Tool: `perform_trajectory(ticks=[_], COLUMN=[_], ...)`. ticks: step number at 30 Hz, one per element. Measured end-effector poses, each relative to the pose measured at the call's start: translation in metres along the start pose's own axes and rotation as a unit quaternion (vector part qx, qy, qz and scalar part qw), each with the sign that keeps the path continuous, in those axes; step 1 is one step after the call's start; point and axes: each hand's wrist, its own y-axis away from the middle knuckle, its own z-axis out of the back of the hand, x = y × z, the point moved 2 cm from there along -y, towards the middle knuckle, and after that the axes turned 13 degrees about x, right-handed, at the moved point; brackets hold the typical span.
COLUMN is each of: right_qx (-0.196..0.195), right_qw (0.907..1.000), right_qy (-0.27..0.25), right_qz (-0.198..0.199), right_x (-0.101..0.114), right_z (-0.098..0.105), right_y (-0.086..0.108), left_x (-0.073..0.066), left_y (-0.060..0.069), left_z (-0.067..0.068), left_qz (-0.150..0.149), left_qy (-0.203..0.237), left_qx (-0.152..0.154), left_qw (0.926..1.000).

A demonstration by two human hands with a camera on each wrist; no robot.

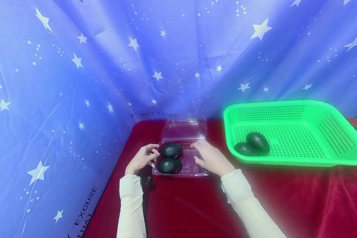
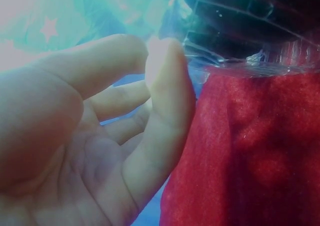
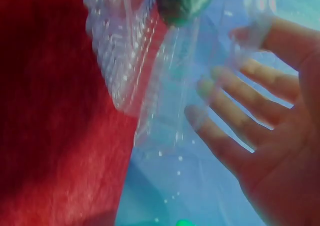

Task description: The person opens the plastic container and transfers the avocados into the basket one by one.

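Note:
A clear plastic clamshell container (image 1: 193, 162) lies on the red cloth with its lid (image 1: 184, 128) folded back at the far side. Two dark, egg-shaped fruits, seemingly avocados (image 1: 171, 150), sit one behind the other in its left half. At the left rim is my left hand (image 1: 140, 160); its thumb and forefinger (image 2: 172, 90) pinch together at the plastic edge. My right hand (image 1: 212, 159) is at the container's right side, its fingers (image 3: 245, 98) spread and fairly straight. In the right wrist view, one dark fruit (image 3: 182, 3) shows through the plastic.
To the right stands a bright green perforated basket (image 1: 288, 162), with two more dark fruits (image 1: 258, 142) in its near left corner. A blue star-patterned curtain (image 1: 178, 59) hangs behind and to the left. Red cloth (image 1: 190, 208) covers the table.

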Motion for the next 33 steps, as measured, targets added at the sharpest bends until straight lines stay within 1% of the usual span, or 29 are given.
perform_trajectory(ticks=[7,14,24,29,33], right_qx=[0.01,0.053,0.082,0.087,0.082], right_qw=[0.9998,0.9981,0.9954,0.9949,0.9955], right_qy=[0.008,-0.029,-0.045,-0.051,-0.046], right_qz=[0.017,-0.01,-0.021,-0.009,0.01], right_x=[0.009,0.018,0.029,0.034,0.036], right_z=[-0.013,-0.026,-0.036,-0.041,-0.045], right_y=[-0.008,-0.014,-0.02,-0.022,-0.024], left_x=[-0.001,-0.001,-0.001,-0.002,-0.001], left_y=[0.0,0.001,0.001,0.002,0.001], left_z=[-0.001,0.0,0.0,-0.001,-0.002], left_qz=[-0.001,0.004,0.002,0.002,0.003], left_qy=[0.009,0.004,0.004,0.004,0.007], left_qx=[0.0,-0.002,-0.001,0.0,0.001], left_qw=[1.0,1.0,1.0,1.0,1.0])
